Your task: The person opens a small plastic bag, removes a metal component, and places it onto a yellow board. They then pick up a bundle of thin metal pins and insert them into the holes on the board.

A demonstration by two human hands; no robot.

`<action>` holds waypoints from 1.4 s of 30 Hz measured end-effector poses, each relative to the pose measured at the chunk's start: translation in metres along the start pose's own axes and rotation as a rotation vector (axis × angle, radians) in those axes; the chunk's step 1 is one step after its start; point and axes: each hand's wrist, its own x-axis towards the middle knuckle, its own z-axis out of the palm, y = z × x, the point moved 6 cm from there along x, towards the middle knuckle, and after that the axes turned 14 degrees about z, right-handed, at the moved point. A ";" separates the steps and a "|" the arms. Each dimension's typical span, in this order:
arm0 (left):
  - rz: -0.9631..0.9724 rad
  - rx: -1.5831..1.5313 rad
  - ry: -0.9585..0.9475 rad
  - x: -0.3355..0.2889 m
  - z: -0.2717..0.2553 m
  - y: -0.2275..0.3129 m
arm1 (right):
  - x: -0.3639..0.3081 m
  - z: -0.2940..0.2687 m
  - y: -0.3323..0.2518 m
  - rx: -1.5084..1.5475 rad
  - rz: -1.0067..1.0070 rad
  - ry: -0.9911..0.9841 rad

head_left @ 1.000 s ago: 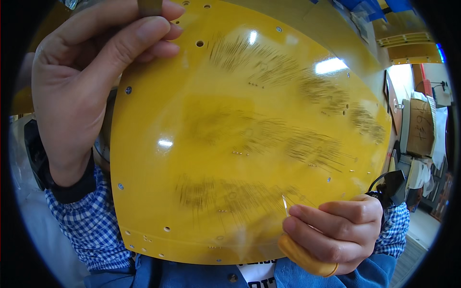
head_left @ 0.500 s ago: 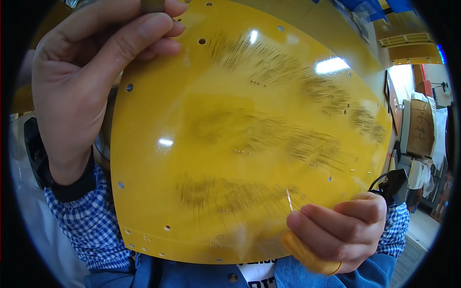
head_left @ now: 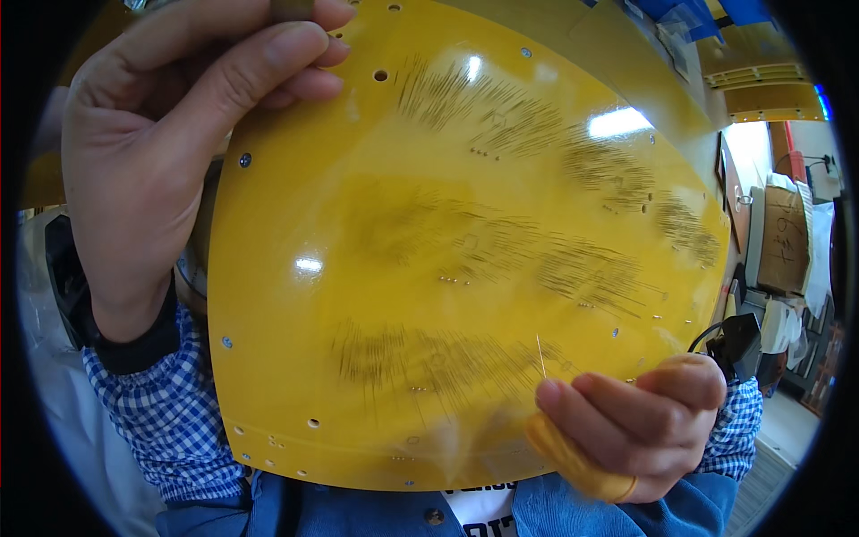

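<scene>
A broad glossy yellow panel [head_left: 286,215] fills the middle of the view, with screws, small holes and patches of fine dark needle-like lines showing in it. Over its upper left corner is my left hand [head_left: 179,134], thumb and finger closed around a brownish piece [head_left: 293,9] that the top edge cuts off. At the lower right my right hand [head_left: 640,421] pinches a thin, straight metal pin [head_left: 540,356] between its fingertips. The pin points up above the panel; whether its tip touches is unclear. A yellow finger cot [head_left: 577,461] covers my right thumb.
Past the panel's right edge stand a cardboard box [head_left: 783,237] and white wrapping [head_left: 780,322]. Blue material [head_left: 689,18] lies at the upper right. Near my right wrist is a black device [head_left: 738,338] with a cable.
The pin has turned a little in my right fingertips and looks thinner. My right fingers have shifted slightly. My left hand and the panel have moved a touch to the right.
</scene>
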 end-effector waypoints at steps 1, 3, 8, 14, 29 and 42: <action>-0.073 -0.109 0.106 -0.005 -0.011 -0.010 | 0.003 0.003 0.001 -0.037 0.001 -0.094; -0.125 -0.120 0.138 -0.010 -0.017 -0.008 | -0.001 0.001 -0.002 0.079 0.069 -0.005; -0.009 0.028 -0.150 0.010 0.016 0.026 | 0.003 -0.005 0.021 0.459 0.222 0.020; 0.088 0.059 -0.264 0.019 0.053 0.057 | 0.011 -0.021 0.056 0.679 0.450 0.054; -0.113 -0.225 -0.152 0.019 0.094 0.085 | 0.047 -0.059 0.040 0.382 0.178 0.352; -0.336 -0.288 0.008 0.020 0.096 0.082 | 0.047 -0.045 0.040 0.453 0.356 0.256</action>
